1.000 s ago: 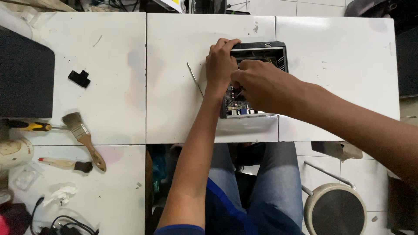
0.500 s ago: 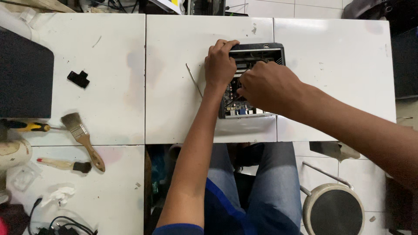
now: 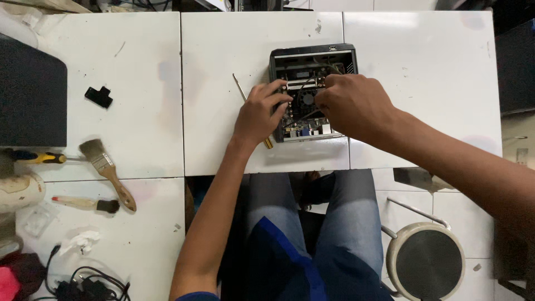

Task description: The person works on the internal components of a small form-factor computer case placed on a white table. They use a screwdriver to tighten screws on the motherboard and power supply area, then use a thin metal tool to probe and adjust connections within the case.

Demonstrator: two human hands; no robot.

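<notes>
Black metal walls frame the small open computer case (image 3: 312, 56) at twelve o'clock on the glossy white table (image 3: 223, 67), green circuit board and round fan exposed. Left hand (image 3: 259, 114), fingers curled, presses the case's nine o'clock edge, having slid lower than before. Right hand (image 3: 354, 106) reaches inside, fingertips bunched; what they pinch is hidden. A thin screwdriver (image 3: 241, 89) lies beside the left hand.
</notes>
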